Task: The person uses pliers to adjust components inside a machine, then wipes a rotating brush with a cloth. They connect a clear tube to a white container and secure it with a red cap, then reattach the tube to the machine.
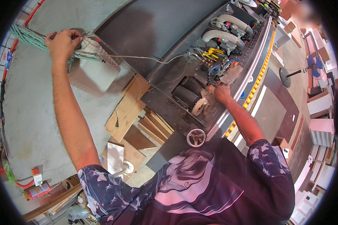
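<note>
My left hand (64, 44) is raised at the upper left, its fingers curled next to the neck of a white plastic jug (95, 77). Pale green rope (28, 36) runs behind this hand and across the jug's top. What its fingers hold, if anything, is hidden. Down inside an open machine (165, 90), my right hand (222, 93) is closed beside an orange-tipped blue segmented hose (214, 71) and a dusty beige flap (232, 75). I cannot make out what is in that grip. A clear thin tube (150, 57) stretches from the jug into the machine.
Black motors (187, 92), a fluffy buffing wheel (199, 107), yellow-handled pliers (214, 52) and ribbed hoses (223, 36) sit in the machine. A handwheel (196, 137) is close to my torso. Wood boards (156, 125) lie below; a blue fan (314, 66) stands right.
</note>
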`<state>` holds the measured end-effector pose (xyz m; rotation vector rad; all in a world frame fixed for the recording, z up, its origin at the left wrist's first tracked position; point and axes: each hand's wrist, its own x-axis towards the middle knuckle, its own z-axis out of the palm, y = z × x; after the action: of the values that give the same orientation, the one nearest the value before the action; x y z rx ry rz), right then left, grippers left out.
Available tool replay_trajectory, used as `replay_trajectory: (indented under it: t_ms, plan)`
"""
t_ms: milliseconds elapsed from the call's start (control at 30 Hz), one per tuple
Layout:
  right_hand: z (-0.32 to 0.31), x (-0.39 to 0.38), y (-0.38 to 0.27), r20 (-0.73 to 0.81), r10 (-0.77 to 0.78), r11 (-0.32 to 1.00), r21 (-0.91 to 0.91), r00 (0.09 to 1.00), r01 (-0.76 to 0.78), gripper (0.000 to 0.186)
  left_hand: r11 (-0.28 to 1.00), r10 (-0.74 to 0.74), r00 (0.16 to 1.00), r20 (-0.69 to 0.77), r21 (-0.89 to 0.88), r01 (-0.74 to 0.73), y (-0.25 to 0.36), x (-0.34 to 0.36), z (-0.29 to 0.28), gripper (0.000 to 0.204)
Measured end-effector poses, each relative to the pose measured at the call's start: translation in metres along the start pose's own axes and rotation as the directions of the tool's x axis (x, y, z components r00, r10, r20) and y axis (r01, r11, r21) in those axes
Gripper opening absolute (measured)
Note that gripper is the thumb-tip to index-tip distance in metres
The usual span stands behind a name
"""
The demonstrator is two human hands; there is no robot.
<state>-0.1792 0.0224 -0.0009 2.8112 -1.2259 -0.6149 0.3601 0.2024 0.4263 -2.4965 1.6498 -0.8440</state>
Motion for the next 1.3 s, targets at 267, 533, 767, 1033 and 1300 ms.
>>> replay_trajectory:
  t_ms: [267, 533, 767, 1033, 1300]
  plan:
    - [-0.008, -0.005, -0.005, 0.004, -0.02, 0.999, -0.042, 1.0, 0.02, 0.017, 1.0, -0.015, 1.0, 0.02, -0.004, 0.015, 0.005, -0.002, -0.002, 0.015]
    - [-0.008, -0.003, -0.007, 0.044, 0.009, 0.998, -0.056, 0.999, -0.007, 0.019, 1.0, -0.022, 0.999, 0.038, -0.008, 0.022, 0.003, 0.0, 0.001, 0.015]
    - [-0.009, -0.003, -0.008, 0.054, 0.02, 0.999, -0.039, 0.998, -0.018, 0.019, 0.998, -0.047, 0.998, 0.033, 0.032, 0.046, 0.005, -0.002, 0.002, 0.016]
    - [-0.018, -0.006, -0.008, 0.081, 0.011, 1.0, -0.011, 0.997, -0.01, 0.018, 0.998, -0.03, 0.999, 0.03, 0.064, 0.028, 0.006, -0.001, 0.002, 0.018]
    - [-0.011, -0.006, -0.011, 0.022, 0.039, 0.998, -0.049, 0.999, -0.038, 0.018, 0.996, -0.008, 0.998, 0.059, 0.088, 0.003, 0.0, 0.003, 0.005, 0.021]
